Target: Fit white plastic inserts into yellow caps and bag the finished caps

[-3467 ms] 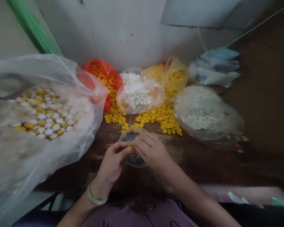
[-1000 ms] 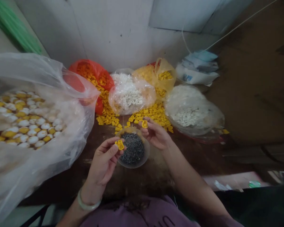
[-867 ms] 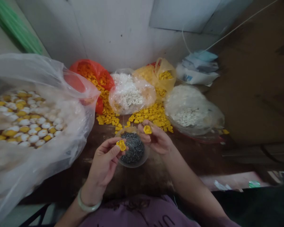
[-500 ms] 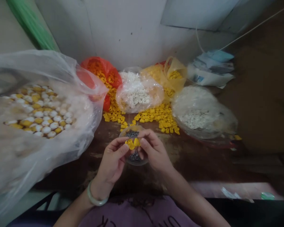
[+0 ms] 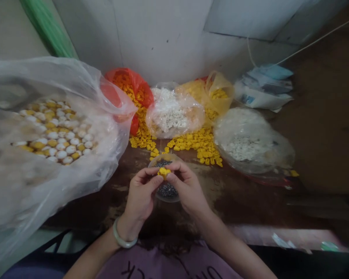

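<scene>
Between my fingertips, two small yellow plastic pieces [image 5: 164,173] are pressed together above a bowl. My left hand [image 5: 142,190], with a pale bangle on the wrist, pinches them from the left. From the right, my right hand [image 5: 189,186] pinches them with thumb and forefinger. Below, the clear round bowl [image 5: 170,199] holds small dark shiny bits. Loose yellow pieces [image 5: 194,145] lie spread on the table just beyond it. Where exactly the two pieces meet is partly hidden by my fingers.
A large clear bag [image 5: 110,155] of white-and-yellow balls fills the left. Along the wall stand a red bag [image 5: 144,91] and a yellow bag [image 5: 225,93] of yellow pieces. Clear bags of white pieces [image 5: 177,118] sit between them and at right [image 5: 250,147]. Folded packaging [image 5: 264,89] lies behind.
The two yellow pieces were side by side and apart; now they are together between my fingertips. My hands have come closer to each other. The view has shifted slightly.
</scene>
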`<state>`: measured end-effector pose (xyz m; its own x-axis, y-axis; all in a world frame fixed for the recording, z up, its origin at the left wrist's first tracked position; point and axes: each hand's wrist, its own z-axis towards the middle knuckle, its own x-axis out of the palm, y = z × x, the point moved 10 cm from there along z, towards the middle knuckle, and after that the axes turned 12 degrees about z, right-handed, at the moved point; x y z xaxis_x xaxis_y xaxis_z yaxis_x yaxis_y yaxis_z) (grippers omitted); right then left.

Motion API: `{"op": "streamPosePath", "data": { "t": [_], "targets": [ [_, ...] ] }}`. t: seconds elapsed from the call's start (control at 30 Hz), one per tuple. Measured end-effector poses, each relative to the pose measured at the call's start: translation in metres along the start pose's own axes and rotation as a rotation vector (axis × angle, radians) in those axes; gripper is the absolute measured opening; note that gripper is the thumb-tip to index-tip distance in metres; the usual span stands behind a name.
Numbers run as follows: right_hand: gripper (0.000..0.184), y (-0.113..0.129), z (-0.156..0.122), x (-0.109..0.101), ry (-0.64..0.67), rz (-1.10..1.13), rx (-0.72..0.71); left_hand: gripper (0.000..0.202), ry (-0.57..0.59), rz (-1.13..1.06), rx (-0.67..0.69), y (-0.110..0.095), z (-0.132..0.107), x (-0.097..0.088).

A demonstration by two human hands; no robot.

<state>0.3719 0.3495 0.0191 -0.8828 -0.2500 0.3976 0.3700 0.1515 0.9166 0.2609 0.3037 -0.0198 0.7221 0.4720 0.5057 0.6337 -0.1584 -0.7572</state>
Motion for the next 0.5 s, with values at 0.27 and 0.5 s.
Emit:
{"op": "streamPosePath", "data": {
  "t": [0.27, 0.5],
  "targets": [
    [0.015, 0.016, 0.0, 0.005, 0.085, -0.235, -0.087, 0.034, -0.036, 0.046, 0.01, -0.002, 0.001, -0.006],
    [0.007, 0.031, -0.006, 0.019, 0.168, -0.457, -0.3, 0.037, -0.021, 0.084, -0.008, -0.001, -0.002, -0.011]
  ]
}}
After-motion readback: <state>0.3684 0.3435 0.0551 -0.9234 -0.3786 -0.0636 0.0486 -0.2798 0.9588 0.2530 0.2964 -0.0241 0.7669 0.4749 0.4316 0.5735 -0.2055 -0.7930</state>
